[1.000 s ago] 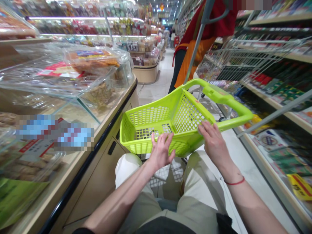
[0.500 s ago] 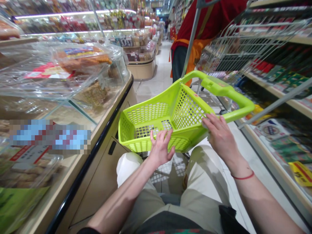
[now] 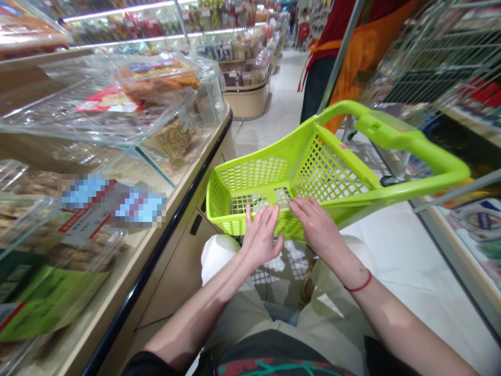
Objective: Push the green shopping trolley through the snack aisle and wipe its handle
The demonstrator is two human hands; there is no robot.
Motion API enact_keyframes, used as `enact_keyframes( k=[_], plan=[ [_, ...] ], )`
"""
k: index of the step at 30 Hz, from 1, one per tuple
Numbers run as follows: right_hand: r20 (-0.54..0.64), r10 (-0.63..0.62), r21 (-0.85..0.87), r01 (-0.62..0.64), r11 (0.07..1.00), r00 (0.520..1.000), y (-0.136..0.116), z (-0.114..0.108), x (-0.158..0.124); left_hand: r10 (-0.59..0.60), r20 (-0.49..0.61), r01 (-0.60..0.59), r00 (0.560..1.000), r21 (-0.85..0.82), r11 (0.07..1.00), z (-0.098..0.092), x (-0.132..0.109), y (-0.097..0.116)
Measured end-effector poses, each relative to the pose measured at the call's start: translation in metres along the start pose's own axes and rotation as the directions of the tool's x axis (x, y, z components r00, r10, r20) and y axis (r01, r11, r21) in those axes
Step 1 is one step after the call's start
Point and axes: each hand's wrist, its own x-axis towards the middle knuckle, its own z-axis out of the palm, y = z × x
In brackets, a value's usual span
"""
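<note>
1. The glass display surface [image 3: 129, 271] filled the left of the frame, its black-edged beige front running from bottom left toward the centre.
2. A wire shopping cart [image 3: 434, 57] occupied the upper right corner, and a tiled floor [image 3: 403, 245] spread across the lower right.
3. A person in a red top and orange apron [image 3: 364, 57] stood at the top right, near the cart.
4. Clear plastic food containers [image 3: 156, 78] sat at upper left on the display.
5. A lime-green plastic basket [image 3: 258, 175] sat mid-frame above the knees, its long handle reaching right.
6. The left hand [image 3: 260, 235] and right hand [image 3: 315, 227] lay open, slightly apart, fingers spread against the basket's near edge, not clamped.
7. A red string bracelet [image 3: 359, 284] circled the right wrist.
</note>
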Motion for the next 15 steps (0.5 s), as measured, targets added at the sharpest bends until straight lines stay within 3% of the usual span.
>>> enact_keyframes(
  k=[8,15],
  plan=[
    [0.103,-0.103,0.104,0.092,0.99,0.989,-0.01,0.005,0.014,-0.199,-0.079,0.209,0.977,0.141,0.968,-0.009,-0.032,-0.038],
    [0.183,-0.17,0.158,0.142,0.977,0.968,0.026,-0.008,0.01,-0.204,-0.094,0.218,0.974,0.17,0.961,-0.017,-0.054,-0.064]
  ],
)
